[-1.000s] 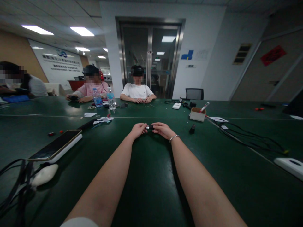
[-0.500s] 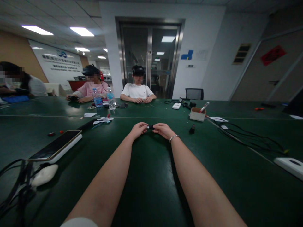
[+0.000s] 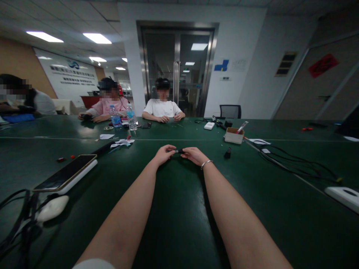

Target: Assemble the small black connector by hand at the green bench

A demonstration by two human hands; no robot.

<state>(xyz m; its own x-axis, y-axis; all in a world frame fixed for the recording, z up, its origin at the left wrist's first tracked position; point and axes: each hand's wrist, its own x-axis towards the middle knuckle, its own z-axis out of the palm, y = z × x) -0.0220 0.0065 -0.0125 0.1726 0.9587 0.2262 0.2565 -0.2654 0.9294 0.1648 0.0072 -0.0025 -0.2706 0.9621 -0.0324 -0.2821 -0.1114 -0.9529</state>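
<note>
Over the middle of the green table (image 3: 179,194), a small dark object with a light metallic end (image 3: 180,151) is between my two hands. My right hand (image 3: 194,155), with a silver bracelet at the wrist, pinches its dark end. My left hand (image 3: 165,154) is closed at the lighter end; its fingertips hide what they grip there. To the right of my right hand, a small black piece (image 3: 227,152) stands on the table.
A phone on a white box (image 3: 68,172), a white mouse (image 3: 53,208) and cables lie at left. Paper scraps (image 3: 122,142) and water bottles (image 3: 131,118) are farther back. A small open box (image 3: 234,136) and cables are at right. Several people sit across the table.
The small object between my hands has tilted slightly, and a little more of its lighter end shows. The person opposite has moved their hands slightly apart.
</note>
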